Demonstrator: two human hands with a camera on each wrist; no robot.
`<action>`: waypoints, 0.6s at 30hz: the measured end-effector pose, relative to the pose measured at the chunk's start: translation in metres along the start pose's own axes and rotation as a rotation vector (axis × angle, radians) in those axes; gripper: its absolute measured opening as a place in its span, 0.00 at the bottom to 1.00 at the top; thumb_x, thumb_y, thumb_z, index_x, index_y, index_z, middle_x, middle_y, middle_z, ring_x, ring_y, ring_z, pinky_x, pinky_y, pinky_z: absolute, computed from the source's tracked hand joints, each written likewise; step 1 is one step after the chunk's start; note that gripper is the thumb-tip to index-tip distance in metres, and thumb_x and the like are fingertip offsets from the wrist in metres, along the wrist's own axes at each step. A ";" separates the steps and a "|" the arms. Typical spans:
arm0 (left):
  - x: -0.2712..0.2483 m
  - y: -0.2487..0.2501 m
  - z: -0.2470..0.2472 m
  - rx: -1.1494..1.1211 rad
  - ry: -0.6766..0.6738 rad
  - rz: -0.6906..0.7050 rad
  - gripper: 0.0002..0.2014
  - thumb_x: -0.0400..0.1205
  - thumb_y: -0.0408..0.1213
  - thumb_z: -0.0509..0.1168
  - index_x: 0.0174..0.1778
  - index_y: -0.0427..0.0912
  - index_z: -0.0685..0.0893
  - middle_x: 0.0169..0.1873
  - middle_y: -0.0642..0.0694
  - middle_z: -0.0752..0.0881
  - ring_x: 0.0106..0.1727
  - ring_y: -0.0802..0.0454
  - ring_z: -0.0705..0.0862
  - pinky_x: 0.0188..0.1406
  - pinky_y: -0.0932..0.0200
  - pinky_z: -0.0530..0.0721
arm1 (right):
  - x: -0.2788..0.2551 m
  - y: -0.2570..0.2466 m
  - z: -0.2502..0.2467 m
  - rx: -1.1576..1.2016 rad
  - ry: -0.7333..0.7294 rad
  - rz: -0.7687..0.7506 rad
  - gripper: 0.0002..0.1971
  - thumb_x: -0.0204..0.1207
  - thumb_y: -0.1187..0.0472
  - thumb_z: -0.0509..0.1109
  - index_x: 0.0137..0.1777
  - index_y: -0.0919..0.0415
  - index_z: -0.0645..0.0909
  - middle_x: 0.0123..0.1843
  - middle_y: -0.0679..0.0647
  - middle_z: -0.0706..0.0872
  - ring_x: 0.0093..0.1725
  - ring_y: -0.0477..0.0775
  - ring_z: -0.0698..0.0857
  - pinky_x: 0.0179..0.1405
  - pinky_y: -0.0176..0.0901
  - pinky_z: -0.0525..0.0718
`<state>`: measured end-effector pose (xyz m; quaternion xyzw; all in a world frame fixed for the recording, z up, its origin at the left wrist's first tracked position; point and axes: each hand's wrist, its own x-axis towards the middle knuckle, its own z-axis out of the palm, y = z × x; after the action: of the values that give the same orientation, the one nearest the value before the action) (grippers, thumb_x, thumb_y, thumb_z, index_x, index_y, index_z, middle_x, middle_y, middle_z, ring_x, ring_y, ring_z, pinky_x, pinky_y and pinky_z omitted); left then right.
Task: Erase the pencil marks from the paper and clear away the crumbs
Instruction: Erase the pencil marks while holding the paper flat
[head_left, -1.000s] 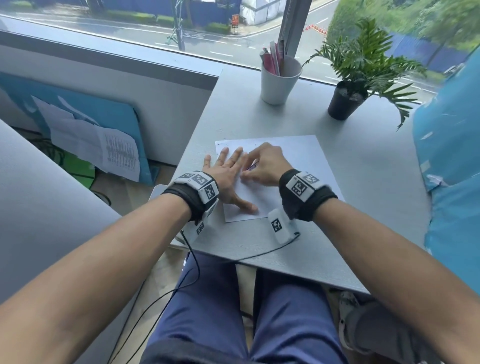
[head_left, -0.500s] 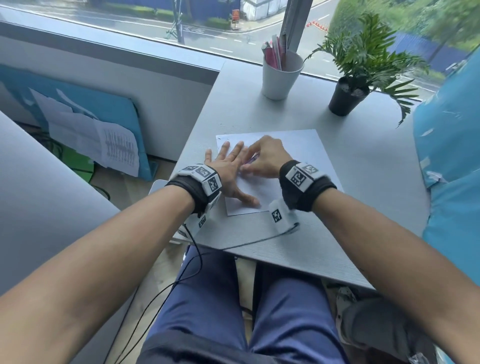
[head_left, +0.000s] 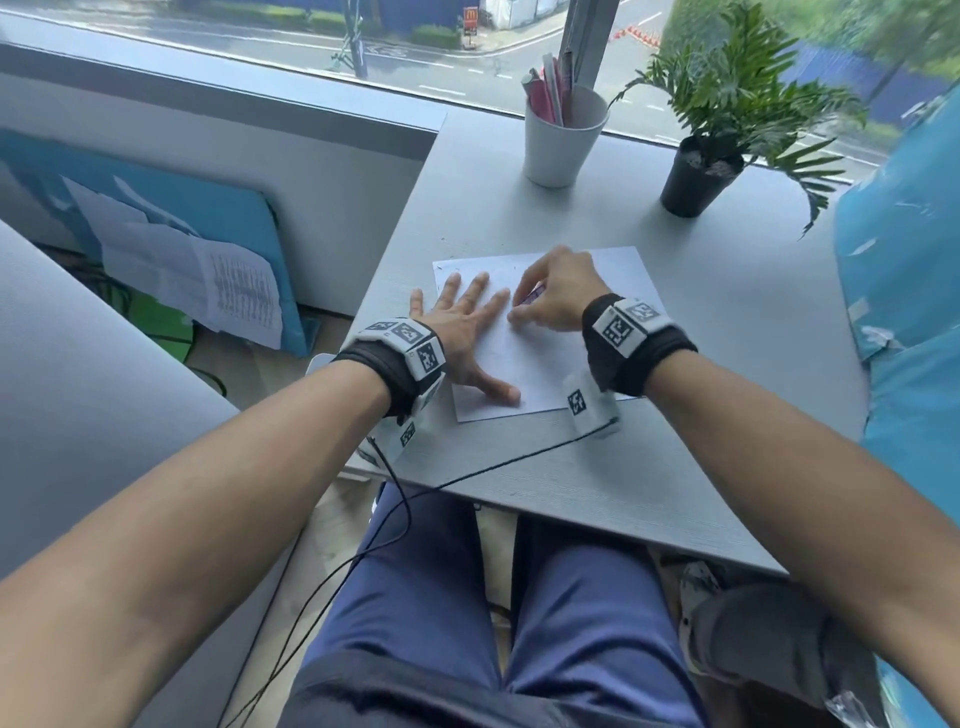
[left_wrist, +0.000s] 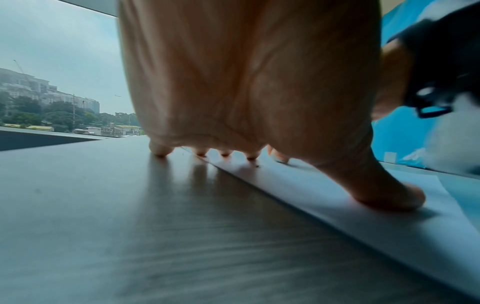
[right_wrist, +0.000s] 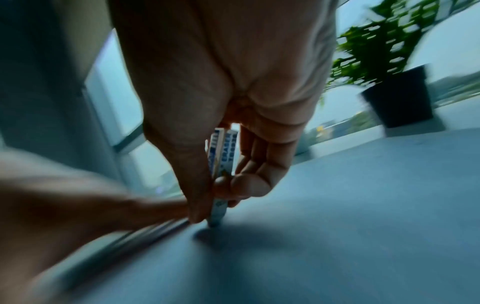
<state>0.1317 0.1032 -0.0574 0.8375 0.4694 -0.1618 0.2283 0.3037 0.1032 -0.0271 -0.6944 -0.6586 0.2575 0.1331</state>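
- Our left hand (head_left: 465, 332) lies flat with its fingers spread out. It presses down on the left part of the paper (head_left: 524, 358) and holds nothing. In the left wrist view, the thumb (left_wrist: 389, 197) sits on the sheet and the little fingertip touches the bare surface (head_left: 727, 364) just past the paper's edge.
- Our right hand (head_left: 553, 299) pinches the eraser (right_wrist: 221, 164) between thumb and fingers. The eraser stands almost straight up, and its bottom tip touches the paper just beside our left fingers.
- We think we are in the rubbing step. The crumbs are not cleared yet.
- We see a few tiny dark specks near the top left corner of the paper. We cannot tell if they are pencil marks or crumbs.
- Next, we judge that we need short rubs with the eraser while the left hand holds the sheet so it does not slide or wrinkle. After that, we brush the crumbs off.
- Compared with a moment ago, our left hand is in the same flat spot on the paper. Our right hand has moved a little up and to the right, so its fingers no longer cover our left fingers.
- The white cup (head_left: 563, 140) of pens and the potted plant (head_left: 706, 171) stand far back on the surface, well apart from the paper.
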 end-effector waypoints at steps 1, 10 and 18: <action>0.000 0.000 -0.001 -0.002 0.004 0.006 0.73 0.54 0.83 0.67 0.84 0.60 0.30 0.84 0.52 0.27 0.84 0.42 0.27 0.76 0.23 0.32 | -0.007 -0.004 0.005 -0.036 -0.076 -0.076 0.08 0.61 0.58 0.84 0.40 0.56 0.92 0.34 0.48 0.89 0.33 0.41 0.84 0.39 0.31 0.84; 0.000 -0.001 -0.001 0.021 -0.010 -0.005 0.72 0.53 0.83 0.69 0.84 0.64 0.30 0.84 0.53 0.27 0.84 0.42 0.26 0.74 0.20 0.32 | -0.013 -0.002 0.006 -0.068 -0.133 -0.127 0.07 0.61 0.57 0.84 0.39 0.54 0.92 0.33 0.47 0.89 0.28 0.34 0.82 0.32 0.25 0.78; 0.001 0.003 -0.002 0.046 -0.013 -0.016 0.72 0.54 0.83 0.68 0.83 0.63 0.29 0.84 0.52 0.27 0.84 0.41 0.27 0.75 0.21 0.33 | -0.016 -0.002 0.004 -0.063 -0.156 -0.132 0.09 0.62 0.56 0.84 0.42 0.54 0.93 0.36 0.46 0.90 0.38 0.43 0.87 0.36 0.29 0.82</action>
<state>0.1346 0.1036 -0.0549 0.8376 0.4709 -0.1798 0.2107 0.3002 0.0874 -0.0263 -0.6312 -0.7191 0.2806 0.0759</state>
